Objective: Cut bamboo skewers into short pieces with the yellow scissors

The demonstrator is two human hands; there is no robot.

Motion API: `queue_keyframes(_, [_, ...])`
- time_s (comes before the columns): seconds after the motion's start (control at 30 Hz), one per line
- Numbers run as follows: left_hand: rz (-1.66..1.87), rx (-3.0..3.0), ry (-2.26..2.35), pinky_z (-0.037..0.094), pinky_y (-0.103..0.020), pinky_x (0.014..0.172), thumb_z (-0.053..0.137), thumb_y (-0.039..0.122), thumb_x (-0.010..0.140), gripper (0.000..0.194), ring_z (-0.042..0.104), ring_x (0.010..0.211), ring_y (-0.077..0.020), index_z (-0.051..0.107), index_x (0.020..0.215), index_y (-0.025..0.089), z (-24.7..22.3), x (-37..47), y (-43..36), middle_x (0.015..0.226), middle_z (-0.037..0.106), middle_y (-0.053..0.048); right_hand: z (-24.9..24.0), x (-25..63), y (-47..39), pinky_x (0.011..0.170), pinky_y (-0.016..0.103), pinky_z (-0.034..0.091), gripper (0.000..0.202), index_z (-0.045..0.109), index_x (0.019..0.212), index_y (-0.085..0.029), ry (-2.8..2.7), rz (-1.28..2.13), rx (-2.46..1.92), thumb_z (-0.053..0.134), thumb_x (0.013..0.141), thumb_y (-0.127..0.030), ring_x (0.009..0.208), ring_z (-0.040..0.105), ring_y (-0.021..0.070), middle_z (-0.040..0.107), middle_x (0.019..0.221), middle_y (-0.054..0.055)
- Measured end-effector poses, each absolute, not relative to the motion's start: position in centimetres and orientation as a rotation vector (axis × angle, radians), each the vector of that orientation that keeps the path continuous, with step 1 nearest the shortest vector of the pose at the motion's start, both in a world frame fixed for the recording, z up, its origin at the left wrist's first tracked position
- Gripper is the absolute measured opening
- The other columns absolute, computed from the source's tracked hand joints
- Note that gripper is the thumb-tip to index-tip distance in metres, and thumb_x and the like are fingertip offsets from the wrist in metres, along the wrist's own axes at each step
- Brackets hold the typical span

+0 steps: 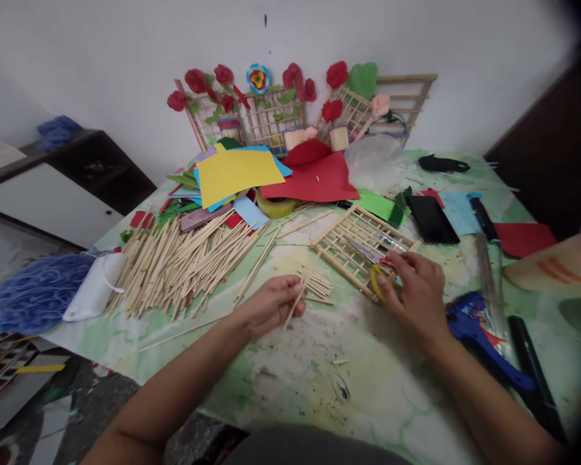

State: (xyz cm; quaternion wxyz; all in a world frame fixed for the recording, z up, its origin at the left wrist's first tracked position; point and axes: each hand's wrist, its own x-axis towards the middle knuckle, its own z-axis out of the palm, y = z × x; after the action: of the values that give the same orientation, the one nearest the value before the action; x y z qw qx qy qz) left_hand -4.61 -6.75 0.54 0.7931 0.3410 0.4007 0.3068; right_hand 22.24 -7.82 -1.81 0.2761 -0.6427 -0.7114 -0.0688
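Between the thumb and fingers of my left hand (274, 306) is a short wooden stick (295, 303), tilted over the table. Just behind it lies a small group of cut wooden sticks (318, 282). My right hand (416, 290) grips scissors by their yellow and red handle, over the near right side of a wooden stick lattice (348, 236). The scissor blades (363, 248) point away to the left, above the lattice. Left of my left hand spreads a big pile of loose sticks (174, 265).
Yellow paper (239, 174) and red paper (314, 175) lie behind the sticks. Lattices with paper flowers (275, 116) lean on the wall. Right are a phone (433, 219), a blue glue gun (484, 342) and a knife (487, 252). Blue yarn (43, 290) sits left.
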Motion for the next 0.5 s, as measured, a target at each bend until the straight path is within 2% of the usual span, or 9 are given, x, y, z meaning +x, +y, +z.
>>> queue_keyframes(0.13, [0.498, 0.638, 0.779, 0.038, -0.017, 0.051, 0.07, 0.03, 0.072, 0.025, 0.051, 0.051, -0.0052, 0.054, 0.076, 0.011, -1.2, -2.5, -8.4, 0.064, 0.05, 0.001, -0.8, 19.6, -9.3, 0.092, 0.046, 0.039, 0.048, 0.041, 0.132, -0.016, -2.058, 0.114, -1.471, 0.044, 0.087, -0.03, 0.11, 0.048, 0.0278, 0.055, 0.12, 0.015])
queue_keyframes(0.3, [0.466, 0.609, 0.783, 0.041, -0.019, 0.055, 0.07, 0.028, 0.071, 0.025, 0.054, 0.054, -0.0059, 0.055, 0.081, 0.012, -1.8, -1.8, -9.0, 0.069, 0.053, 0.001, -1.4, 17.4, -10.2, 0.083, 0.039, 0.046, 0.042, 0.046, 0.128, -0.014, -2.013, 0.529, -1.405, 0.042, 0.088, -0.025, 0.093, 0.059, 0.0228, 0.064, 0.104, 0.013])
queue_keyframes(0.5, [0.409, 0.608, 0.795, 0.045, -0.021, 0.058, 0.068, 0.03, 0.073, 0.024, 0.06, 0.058, -0.0085, 0.057, 0.083, 0.012, -1.7, -1.8, -9.1, 0.074, 0.06, -0.003, -2.3, 16.6, -10.2, 0.077, 0.034, 0.048, 0.038, 0.053, 0.121, -0.018, -1.845, 0.712, -1.376, 0.046, 0.084, -0.021, 0.082, 0.062, 0.0186, 0.068, 0.093, 0.007])
